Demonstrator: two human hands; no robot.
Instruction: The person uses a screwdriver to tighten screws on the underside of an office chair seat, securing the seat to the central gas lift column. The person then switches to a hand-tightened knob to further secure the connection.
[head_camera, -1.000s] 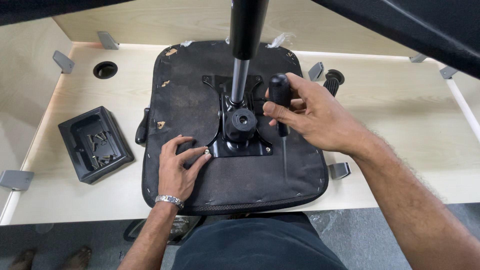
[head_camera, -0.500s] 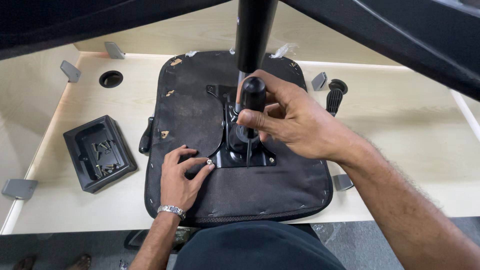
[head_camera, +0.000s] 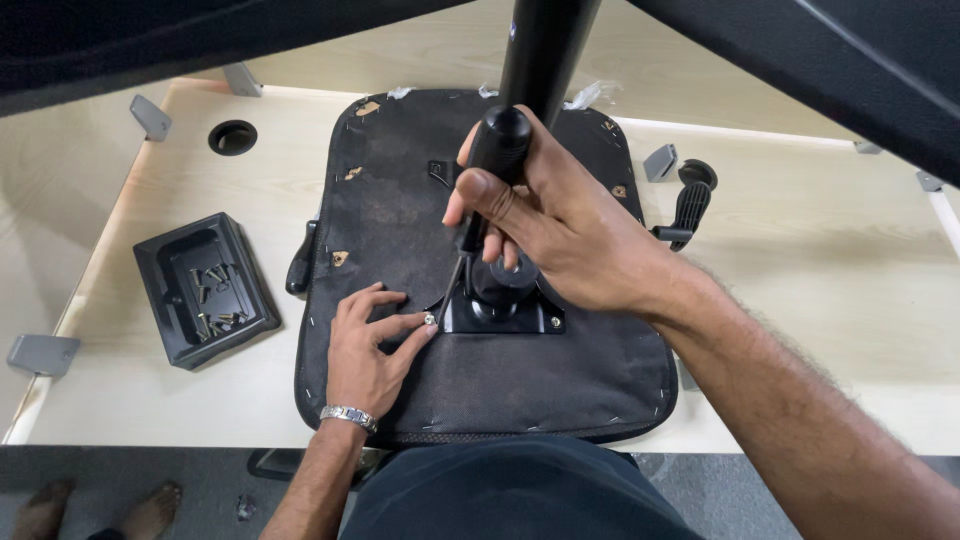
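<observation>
Right hand (head_camera: 560, 230) is wrapped tight around the black handle of a screwdriver (head_camera: 492, 165), fingers closed on the grip, and the tool is held on a slant with its thin shaft running down and to the left. Its tip is set on a small silver screw (head_camera: 430, 320) at the left corner of the black metal plate (head_camera: 500, 312). That plate is fixed on the underside of a black seat cushion (head_camera: 400, 210), which is laid flat across a pale wooden table (head_camera: 820, 260).

Left hand (head_camera: 365, 345) is laid flat on the fabric, fingers spread a little and gripping nothing; its fingertips (head_camera: 418, 333) are placed just beside the screw. A metal watch band (head_camera: 348, 415) is seen at that wrist.

A thick black column (head_camera: 545, 50) is seen rising from the plate, straight up toward the camera. To the left on the table, well apart from the cushion, a black plastic tray (head_camera: 175, 300) is found with small screws and fittings inside. A black lever knob (head_camera: 690, 205) is lying to the right of the cushion, near its edge. A round hole (head_camera: 232, 137) is cut in the tabletop at upper left.
</observation>
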